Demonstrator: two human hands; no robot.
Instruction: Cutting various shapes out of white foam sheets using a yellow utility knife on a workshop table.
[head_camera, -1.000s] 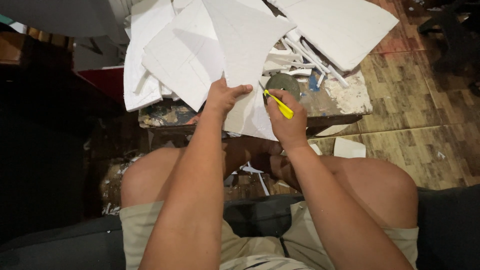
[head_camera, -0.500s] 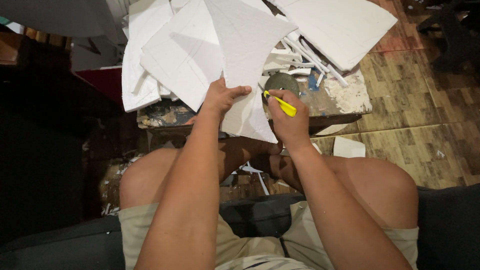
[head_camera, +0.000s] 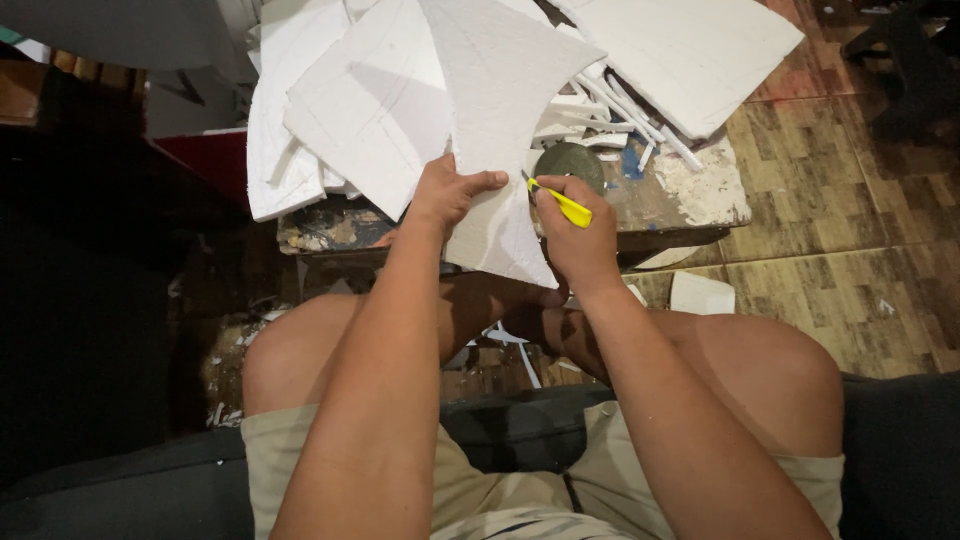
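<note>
a low, paint-stained work table (head_camera: 700, 195) on a wood-patterned floor (head_camera: 850, 260) is heaped with white foam offcuts. at its near edge, a seated person works on a white foam sheet (head_camera: 500, 120), a tall piece with inward-curving sides that narrows to a point hanging off the table toward the knees. the left hand (head_camera: 450, 192) lies flat on the sheet's lower left part, fingers spread and thumb out, pressing it steady. the right hand (head_camera: 572, 235) is closed around a yellow craft knife (head_camera: 562, 203), its tip touching the sheet's right curved edge. judging by the shape, both long curves look already cut for most of their length; the blade sits low on the right side, so the trimming seems close to its end there, though whether the edge is fully freed cannot be told. behind the sheet lie more foam panels (head_camera: 370, 100), a large slab (head_camera: 690, 50) at the far right, and thin foam strips (head_camera: 630, 115). a round grey disc (head_camera: 570, 162) sits just beside the knife hand. scraps (head_camera: 700, 293) litter the floor under the table.
</note>
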